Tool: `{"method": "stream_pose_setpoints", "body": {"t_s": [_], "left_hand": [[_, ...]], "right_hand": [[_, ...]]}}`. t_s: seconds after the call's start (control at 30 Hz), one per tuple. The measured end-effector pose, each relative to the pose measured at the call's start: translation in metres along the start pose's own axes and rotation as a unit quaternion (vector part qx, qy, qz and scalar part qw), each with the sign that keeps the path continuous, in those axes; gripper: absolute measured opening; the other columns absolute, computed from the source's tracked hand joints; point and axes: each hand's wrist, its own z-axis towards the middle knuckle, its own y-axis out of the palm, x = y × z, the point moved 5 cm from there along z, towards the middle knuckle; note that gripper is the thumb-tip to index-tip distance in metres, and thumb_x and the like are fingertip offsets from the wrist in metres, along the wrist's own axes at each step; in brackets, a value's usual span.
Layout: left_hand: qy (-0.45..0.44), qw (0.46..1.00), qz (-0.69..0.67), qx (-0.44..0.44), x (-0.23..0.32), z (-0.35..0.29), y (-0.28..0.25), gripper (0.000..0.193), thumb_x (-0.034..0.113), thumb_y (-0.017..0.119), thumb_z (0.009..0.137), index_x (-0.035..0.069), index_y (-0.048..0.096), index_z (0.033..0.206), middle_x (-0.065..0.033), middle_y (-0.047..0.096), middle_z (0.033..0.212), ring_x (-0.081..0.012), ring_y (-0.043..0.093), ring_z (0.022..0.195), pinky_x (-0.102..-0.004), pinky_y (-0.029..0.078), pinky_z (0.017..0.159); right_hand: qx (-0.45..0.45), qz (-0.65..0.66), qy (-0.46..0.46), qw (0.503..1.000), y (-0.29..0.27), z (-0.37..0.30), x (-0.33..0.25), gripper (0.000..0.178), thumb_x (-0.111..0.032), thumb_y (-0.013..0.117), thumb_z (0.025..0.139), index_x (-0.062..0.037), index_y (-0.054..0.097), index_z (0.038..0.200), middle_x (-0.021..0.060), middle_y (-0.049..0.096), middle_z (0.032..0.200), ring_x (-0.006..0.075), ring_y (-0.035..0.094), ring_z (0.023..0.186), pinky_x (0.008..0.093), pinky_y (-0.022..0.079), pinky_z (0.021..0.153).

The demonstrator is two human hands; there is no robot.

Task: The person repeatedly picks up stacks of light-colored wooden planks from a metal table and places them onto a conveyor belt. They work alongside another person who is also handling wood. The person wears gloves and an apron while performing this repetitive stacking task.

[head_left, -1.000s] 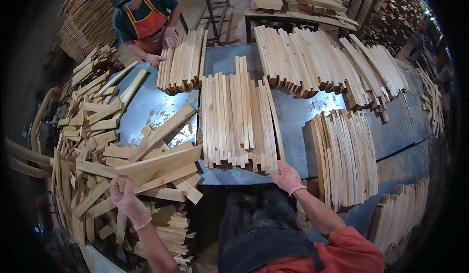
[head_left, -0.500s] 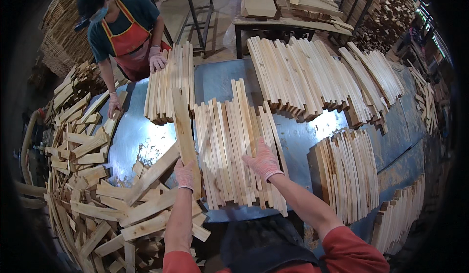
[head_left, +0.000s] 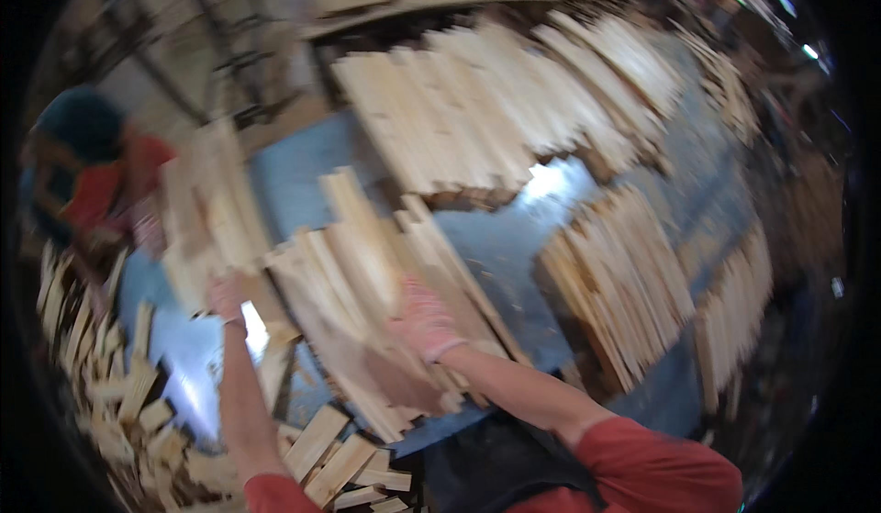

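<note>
My left hand (head_left: 227,297), in a pinkish work glove, is reached out at the near end of a bundle of wooden strips (head_left: 213,206) on the left. Blur smears its fingers, so any grip is unclear. In the middle lies a row of long pale wooden strips (head_left: 321,279), side by side with uneven ends. My right hand (head_left: 425,318), gloved alike, rests on that row near its right side. Its fingers look spread over the strips, with thumb and fingers apart.
A blue metal table (head_left: 500,270) carries further rows of strips (head_left: 477,109) at the back and a stack (head_left: 619,288) at right. Loose offcuts (head_left: 335,453) heap up at the lower left. A co-worker in a red apron (head_left: 96,192) stands at far left.
The view has swung right and blurred. My left hand has left the long board it held upright beside the middle row and reached farther forward. My right hand stays on the row.
</note>
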Motion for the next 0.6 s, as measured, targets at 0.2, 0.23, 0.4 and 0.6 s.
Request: {"method": "stream_pose_setpoints", "body": {"t_s": [0.2, 0.23, 0.4, 0.6], "left_hand": [[0.053, 0.981, 0.188, -0.010, 0.034, -0.079, 0.064, 0.074, 0.014, 0.068, 0.104, -0.010, 0.034, 0.166, -0.0253, 0.047, 0.165, -0.0319, 0.050, 0.147, -0.0396, 0.037, 0.127], [0.033, 0.983, 0.183, 0.006, 0.025, -0.106, 0.052, 0.074, 0.014, 0.068, 0.104, -0.009, 0.034, 0.166, -0.0256, 0.044, 0.167, -0.0320, 0.048, 0.150, -0.0391, 0.036, 0.127], [-0.041, 0.963, 0.262, -0.043, 0.007, -0.255, 0.075, 0.076, 0.024, 0.067, 0.106, -0.010, 0.034, 0.165, -0.0262, 0.038, 0.171, -0.0345, 0.045, 0.153, -0.0381, 0.036, 0.127], [-0.133, 0.975, 0.171, -0.053, -0.020, -0.314, 0.088, 0.080, 0.029, 0.069, 0.106, -0.011, 0.031, 0.165, -0.0249, 0.045, 0.164, -0.0329, 0.052, 0.142, -0.0397, 0.039, 0.124]], "right_hand": [[-0.031, 0.088, 0.046, 0.995, -0.009, 0.010, 0.039, 0.094, -0.030, 0.070, 0.090, 0.0046, 0.029, 0.167, 0.0321, 0.059, 0.149, 0.0435, 0.060, 0.137, 0.0465, 0.048, 0.116], [-0.031, 0.129, 0.031, 0.991, -0.021, 0.004, 0.042, 0.094, -0.032, 0.069, 0.090, 0.0050, 0.028, 0.167, 0.0326, 0.059, 0.148, 0.0438, 0.060, 0.137, 0.0460, 0.049, 0.115], [-0.092, 0.204, 0.013, 0.975, -0.094, -0.065, 0.101, 0.097, -0.040, 0.067, 0.091, 0.0064, 0.026, 0.166, 0.0343, 0.059, 0.146, 0.0458, 0.062, 0.132, 0.0462, 0.051, 0.113], [0.072, 0.149, 0.021, 0.986, -0.156, -0.192, 0.238, 0.098, -0.039, 0.073, 0.087, 0.0014, 0.033, 0.166, 0.0322, 0.061, 0.146, 0.0465, 0.064, 0.129, 0.0491, 0.052, 0.110]]}}
